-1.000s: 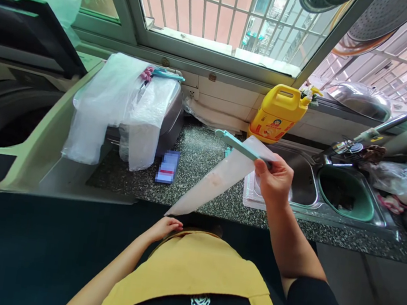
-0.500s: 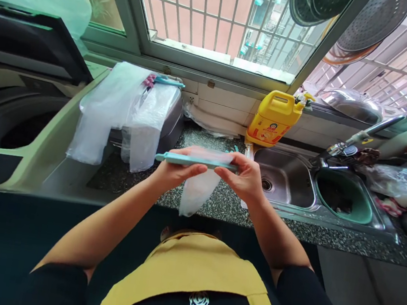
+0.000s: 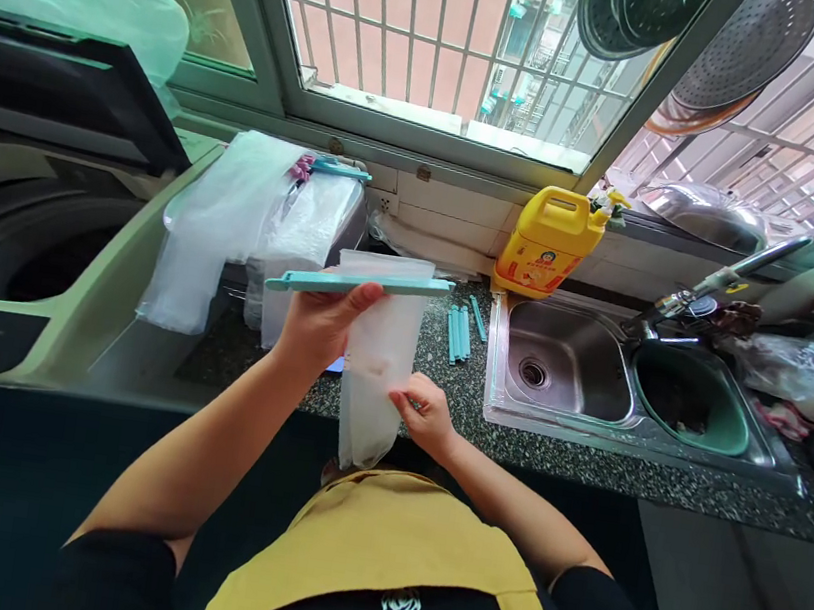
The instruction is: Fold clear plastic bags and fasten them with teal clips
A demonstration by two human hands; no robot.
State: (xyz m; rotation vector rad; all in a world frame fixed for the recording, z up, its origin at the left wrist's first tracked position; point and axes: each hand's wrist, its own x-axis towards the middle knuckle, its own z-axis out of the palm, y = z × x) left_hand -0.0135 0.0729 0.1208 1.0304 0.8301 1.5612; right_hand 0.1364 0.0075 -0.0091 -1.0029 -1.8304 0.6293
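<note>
Bag [image 3: 381,342] at twelve o'clock, under a stiff clip [image 3: 410,286]

Your left hand [image 3: 319,325] grips the clip; your right hand [image 3: 431,417] pinches the bag's side edge. It looks light, limp, maybe slippery: carry it by the clip, steadying the loose end.

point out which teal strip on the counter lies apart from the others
The rightmost teal strip, nearest the sink; it slants on its own, while the other strips lie bunched side by side.
</note>
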